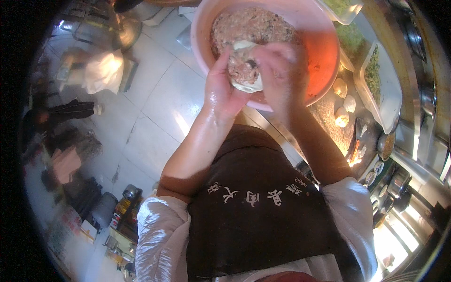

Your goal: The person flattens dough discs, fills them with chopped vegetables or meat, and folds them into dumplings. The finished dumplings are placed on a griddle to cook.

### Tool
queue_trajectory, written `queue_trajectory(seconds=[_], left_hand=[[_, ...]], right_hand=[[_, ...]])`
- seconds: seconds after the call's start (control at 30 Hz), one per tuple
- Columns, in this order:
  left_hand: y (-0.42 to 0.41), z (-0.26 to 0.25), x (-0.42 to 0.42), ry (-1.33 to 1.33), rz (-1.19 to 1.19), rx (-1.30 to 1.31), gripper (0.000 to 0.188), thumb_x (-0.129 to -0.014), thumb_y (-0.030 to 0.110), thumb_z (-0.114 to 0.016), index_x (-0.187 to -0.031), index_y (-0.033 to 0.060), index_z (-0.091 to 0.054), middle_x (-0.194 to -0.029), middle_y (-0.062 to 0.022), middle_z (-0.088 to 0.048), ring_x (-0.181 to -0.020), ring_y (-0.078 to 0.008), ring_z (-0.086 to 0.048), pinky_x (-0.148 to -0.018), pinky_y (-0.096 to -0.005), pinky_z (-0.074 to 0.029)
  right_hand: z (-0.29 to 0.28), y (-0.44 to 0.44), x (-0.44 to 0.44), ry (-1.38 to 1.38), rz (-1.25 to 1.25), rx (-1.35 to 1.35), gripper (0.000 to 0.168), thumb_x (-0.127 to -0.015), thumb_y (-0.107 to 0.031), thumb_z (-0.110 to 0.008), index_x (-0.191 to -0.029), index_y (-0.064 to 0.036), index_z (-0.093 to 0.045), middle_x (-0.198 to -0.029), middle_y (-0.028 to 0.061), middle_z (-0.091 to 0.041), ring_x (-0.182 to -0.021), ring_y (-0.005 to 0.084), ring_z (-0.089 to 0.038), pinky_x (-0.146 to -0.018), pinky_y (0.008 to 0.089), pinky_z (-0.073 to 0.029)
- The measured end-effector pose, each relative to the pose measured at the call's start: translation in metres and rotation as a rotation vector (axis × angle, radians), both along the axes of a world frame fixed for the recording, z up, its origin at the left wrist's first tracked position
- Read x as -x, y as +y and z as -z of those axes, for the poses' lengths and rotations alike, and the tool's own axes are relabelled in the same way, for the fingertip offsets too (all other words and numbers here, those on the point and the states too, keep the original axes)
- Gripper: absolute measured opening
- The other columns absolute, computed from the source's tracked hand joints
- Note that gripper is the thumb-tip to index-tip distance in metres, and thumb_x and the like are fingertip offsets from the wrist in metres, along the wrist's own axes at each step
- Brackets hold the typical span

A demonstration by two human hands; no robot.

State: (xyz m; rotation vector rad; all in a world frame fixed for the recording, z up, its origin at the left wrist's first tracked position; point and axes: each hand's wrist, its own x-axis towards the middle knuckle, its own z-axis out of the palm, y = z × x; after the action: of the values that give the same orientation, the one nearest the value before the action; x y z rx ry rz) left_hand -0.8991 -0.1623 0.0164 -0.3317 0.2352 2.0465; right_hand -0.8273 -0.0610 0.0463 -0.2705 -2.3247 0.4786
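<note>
My left hand (222, 86) cups a round piece of white dough (251, 87), its thumb along the left edge. A mound of minced meat filling (243, 68) with dark bits sits on that dough. My right hand (287, 67), blurred, touches the right side of the dough and filling; whether its fingers grip the edge is unclear. Both hands are over the near part of a large pink plastic basin (266, 105). More minced meat (252, 26) is heaped against the basin's far left wall, and the orange-lit right wall has smears on it.
Right of the basin, several dough balls (341, 88) lie on a worktop (326, 116). White plastic trays (382, 102) of chopped greens (372, 75) stand beyond. A knife-like tool (354, 139) lies nearby. Tiled floor (151, 81) spreads to the left, with bags and stools.
</note>
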Motion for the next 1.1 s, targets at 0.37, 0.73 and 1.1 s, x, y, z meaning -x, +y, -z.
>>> queue_trajectory(seconds=[0.37,0.73,1.1], left_hand=[[-0.016,0.004,0.01,0.021,-0.025,0.061,0.046,-0.094,0.033,-0.046,-0.128,0.0027,-0.043,-0.127,-0.0146,-0.051,-0.118,-0.0299,-0.049,-0.102,-0.0472,-0.037],[-0.014,0.003,0.014,-0.003,-0.013,-0.005,0.049,-0.095,0.036,-0.043,-0.13,0.0013,-0.041,-0.13,-0.0157,-0.048,-0.122,-0.0311,-0.044,-0.105,-0.0468,-0.032],[0.038,-0.009,-0.016,-0.022,0.116,-0.037,0.05,-0.095,0.038,-0.041,-0.13,0.0029,-0.04,-0.128,-0.0152,-0.049,-0.119,-0.0313,-0.045,-0.104,-0.0474,-0.033]], right_hand=[[0.085,0.095,-0.05,-1.123,-0.494,0.127,0.013,-0.073,0.001,-0.053,-0.076,-0.007,-0.063,-0.071,0.0166,-0.061,-0.066,0.031,-0.06,-0.062,0.041,-0.048],[-0.008,0.061,-0.037,-0.908,-0.468,0.811,0.019,-0.087,-0.009,-0.054,-0.099,-0.005,-0.069,-0.088,0.0113,-0.069,-0.08,0.0176,-0.067,-0.077,0.0295,-0.052],[0.001,0.024,-0.054,0.25,0.225,0.763,0.03,-0.086,-0.026,-0.061,-0.106,-0.005,-0.06,-0.114,0.0127,-0.059,-0.103,0.0258,-0.057,-0.087,0.0378,-0.046]])
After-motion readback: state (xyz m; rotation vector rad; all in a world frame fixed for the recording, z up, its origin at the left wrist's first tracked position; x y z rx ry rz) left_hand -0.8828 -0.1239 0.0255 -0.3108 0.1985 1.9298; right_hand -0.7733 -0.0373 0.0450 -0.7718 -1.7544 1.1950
